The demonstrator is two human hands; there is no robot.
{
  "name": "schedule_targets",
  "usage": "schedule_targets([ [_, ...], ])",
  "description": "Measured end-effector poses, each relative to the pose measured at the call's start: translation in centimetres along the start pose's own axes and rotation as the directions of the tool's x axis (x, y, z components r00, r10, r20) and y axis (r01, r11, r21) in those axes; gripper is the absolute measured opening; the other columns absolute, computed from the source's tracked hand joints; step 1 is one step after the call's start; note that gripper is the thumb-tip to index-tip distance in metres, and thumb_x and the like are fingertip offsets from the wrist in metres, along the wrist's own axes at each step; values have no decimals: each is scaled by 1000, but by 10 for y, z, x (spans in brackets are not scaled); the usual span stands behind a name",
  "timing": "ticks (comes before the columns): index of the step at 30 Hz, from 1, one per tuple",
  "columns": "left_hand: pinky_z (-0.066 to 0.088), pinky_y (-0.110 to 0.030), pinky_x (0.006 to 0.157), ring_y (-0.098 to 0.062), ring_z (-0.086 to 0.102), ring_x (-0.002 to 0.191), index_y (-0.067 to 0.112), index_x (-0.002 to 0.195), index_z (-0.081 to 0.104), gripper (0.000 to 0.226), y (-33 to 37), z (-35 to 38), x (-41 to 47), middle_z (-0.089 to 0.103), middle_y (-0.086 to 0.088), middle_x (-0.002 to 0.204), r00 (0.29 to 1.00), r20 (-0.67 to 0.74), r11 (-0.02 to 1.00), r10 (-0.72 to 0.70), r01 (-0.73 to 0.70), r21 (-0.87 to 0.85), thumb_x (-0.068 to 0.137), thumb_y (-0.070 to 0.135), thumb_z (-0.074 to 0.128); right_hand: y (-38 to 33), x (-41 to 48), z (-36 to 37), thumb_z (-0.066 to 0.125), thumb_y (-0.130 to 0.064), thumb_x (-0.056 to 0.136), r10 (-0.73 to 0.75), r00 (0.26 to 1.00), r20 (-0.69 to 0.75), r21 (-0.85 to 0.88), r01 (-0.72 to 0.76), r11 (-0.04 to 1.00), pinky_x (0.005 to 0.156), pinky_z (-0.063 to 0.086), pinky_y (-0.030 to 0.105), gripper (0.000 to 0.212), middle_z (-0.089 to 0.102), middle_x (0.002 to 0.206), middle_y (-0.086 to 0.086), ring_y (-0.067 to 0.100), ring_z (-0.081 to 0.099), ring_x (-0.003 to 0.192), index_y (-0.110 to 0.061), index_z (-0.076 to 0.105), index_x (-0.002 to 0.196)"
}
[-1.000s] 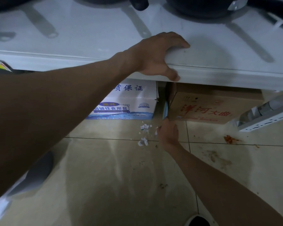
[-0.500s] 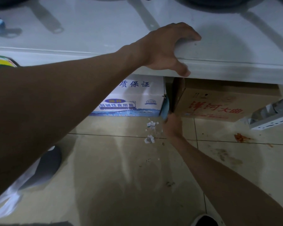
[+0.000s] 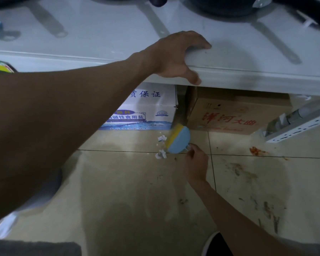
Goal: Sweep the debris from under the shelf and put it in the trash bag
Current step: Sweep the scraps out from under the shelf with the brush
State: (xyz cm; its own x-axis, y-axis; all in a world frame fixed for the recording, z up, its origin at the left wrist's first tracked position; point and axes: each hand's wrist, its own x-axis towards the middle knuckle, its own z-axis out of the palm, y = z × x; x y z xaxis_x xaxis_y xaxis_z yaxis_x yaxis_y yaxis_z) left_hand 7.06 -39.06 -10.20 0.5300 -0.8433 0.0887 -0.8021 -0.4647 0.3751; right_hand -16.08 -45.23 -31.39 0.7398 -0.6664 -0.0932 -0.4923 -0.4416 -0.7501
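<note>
1. Tiled floor (image 3: 137,200) lies under the white shelf (image 3: 248,74). A white box (image 3: 151,111) and a brown box (image 3: 229,115) leave only a narrow gap to sweep.
2. The left hand (image 3: 175,56) grips the shelf edge. The right hand (image 3: 196,163) seemingly pinches the brush (image 3: 179,139) handle.
3. The brush has just come out of the gap, and the paper debris (image 3: 161,154) lies beside its bristles on open floor, ready to gather.

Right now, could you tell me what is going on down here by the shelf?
A person is sweeping under the shelf. Their left hand grips the shelf's front edge. The right hand holds a small blue brush with yellow bristles, at the mouth of the gap between the white box and the brown box. White scraps lie on the floor just left of the brush, not yet collected.
</note>
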Motion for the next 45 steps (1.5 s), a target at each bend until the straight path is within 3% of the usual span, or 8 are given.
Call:
schedule_targets([
  [4, 31, -35, 114, -12, 37, 137, 34, 145, 43, 94, 1, 0, 1, 40, 12, 150, 1000, -11, 1000, 6, -6, 7, 63, 68, 72, -2, -2, 12, 43, 3, 90, -19, 990, 138, 74, 9, 997, 59, 37, 5, 31, 73, 99, 12, 11, 60, 80, -1, 71, 103],
  [10, 29, -28, 110, -12, 37, 137, 33, 145, 43, 92, -1, 0, 0, 40, 11, 149, 1000, -10, 1000, 17, -17, 12, 64, 67, 72, -22, 21, 45, 42, 5, 91, 83, 967, 239, 120, -114, 986, 43, 35, -1, 31, 66, 97, 10, 7, 55, 62, 4, 70, 103],
  [16, 25, -23, 106, -12, 36, 137, 33, 146, 42, 92, -2, 0, 3, 39, 11, 150, 1000, -5, 999, 27, -27, 18, 65, 65, 73, -8, 47, 53, 45, -2, 86, 272, 950, 153, 55, -282, 958, 65, 44, 26, 27, 68, 102, 21, 33, 65, 92, 8, 66, 100],
  [20, 29, -27, 111, -11, 38, 136, 34, 144, 44, 93, -2, 0, 3, 40, 11, 149, 1000, -16, 1000, 25, -24, 13, 63, 67, 74, 17, 29, 36, 55, -4, 82, 312, 943, 116, 40, -318, 947, 46, 34, 22, 8, 57, 77, 8, 19, 54, 69, -2, 60, 76],
  [28, 26, -21, 106, -10, 37, 136, 34, 144, 45, 91, 0, -1, 2, 40, 12, 149, 1000, -15, 1000, 9, -9, 3, 64, 63, 77, -2, 27, 8, 47, 6, 81, 156, 986, 56, 64, -160, 985, 35, 29, 14, 21, 37, 52, 0, 14, 36, 50, -5, 45, 63],
  [32, 27, -22, 106, -11, 38, 135, 34, 144, 46, 90, 1, -3, 2, 41, 11, 149, 1000, -16, 1000, 11, -11, -1, 64, 62, 77, -18, 45, 12, 45, 7, 80, 160, 987, 15, 124, -161, 979, 39, 27, 14, 18, 52, 67, 10, 20, 46, 62, -1, 59, 71],
  [38, 30, -24, 110, -9, 39, 135, 34, 142, 47, 90, 3, -3, 1, 42, 13, 148, 1000, -11, 1000, 1, -1, -17, 62, 62, 78, -1, 42, 25, 50, -5, 83, 400, 916, -40, 141, -391, 910, 59, 37, 32, 23, 65, 93, 28, 37, 63, 83, 13, 62, 93],
  [45, 28, -23, 107, -11, 39, 136, 35, 143, 47, 92, 5, -4, 0, 42, 12, 149, 1000, -8, 1000, -8, 8, -4, 61, 63, 77, 5, 12, 19, 52, -13, 89, 350, 936, -33, 47, -348, 936, 45, 26, 24, 24, 51, 74, 16, 24, 51, 68, 10, 60, 85],
])
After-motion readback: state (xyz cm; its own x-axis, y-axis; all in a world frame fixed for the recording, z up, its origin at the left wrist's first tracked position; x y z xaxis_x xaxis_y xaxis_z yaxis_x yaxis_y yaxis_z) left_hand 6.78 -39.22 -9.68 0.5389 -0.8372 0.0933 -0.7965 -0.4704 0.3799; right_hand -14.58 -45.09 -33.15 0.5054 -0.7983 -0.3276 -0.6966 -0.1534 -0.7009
